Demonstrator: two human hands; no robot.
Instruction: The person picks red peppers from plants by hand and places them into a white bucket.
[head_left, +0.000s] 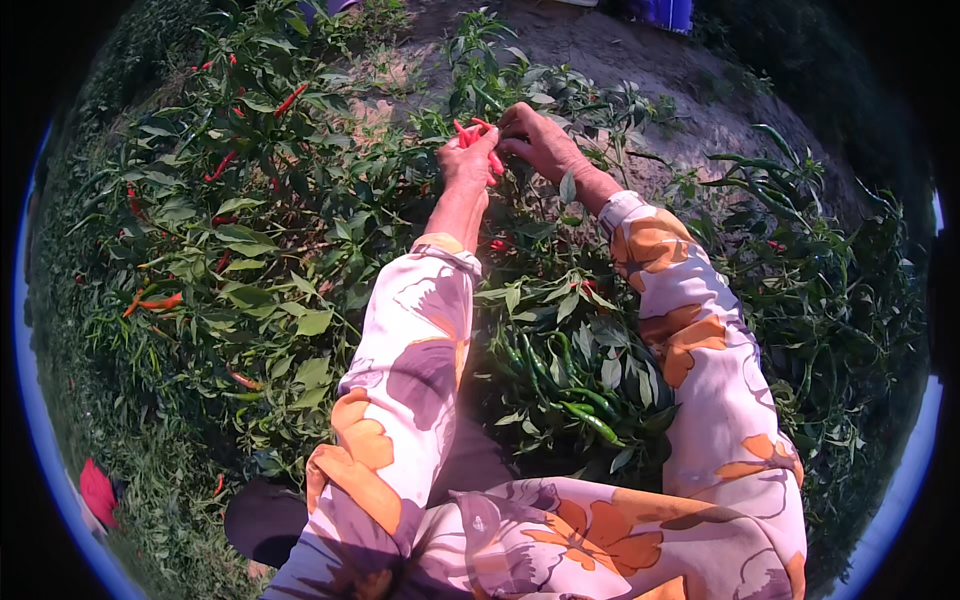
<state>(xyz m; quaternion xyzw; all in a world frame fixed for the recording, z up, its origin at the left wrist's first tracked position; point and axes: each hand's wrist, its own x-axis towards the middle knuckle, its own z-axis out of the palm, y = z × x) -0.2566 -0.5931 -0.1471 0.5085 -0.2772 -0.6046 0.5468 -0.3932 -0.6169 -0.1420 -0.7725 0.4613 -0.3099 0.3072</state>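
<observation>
Several picked red chili peppers (495, 163) are bunched in my left hand (463, 163), their tips poking out past the thumb and below the fingers. Right beside it, my right hand (551, 146) has its fingers bent inward near the bunch, among the pepper plant's leaves. What lies between those fingertips is hidden. Under and between my forearms grows a chili plant with glossy green peppers (592, 424). A red pepper (499, 245) shows low in the leaves by my left wrist.
Chili plants with red peppers (291, 100) spread to the left. More green peppers (772, 187) hang on a plant at the right. Bare soil (600, 52) runs across the back, with a purple container (664, 13) at its edge. Something red (97, 491) is at far left.
</observation>
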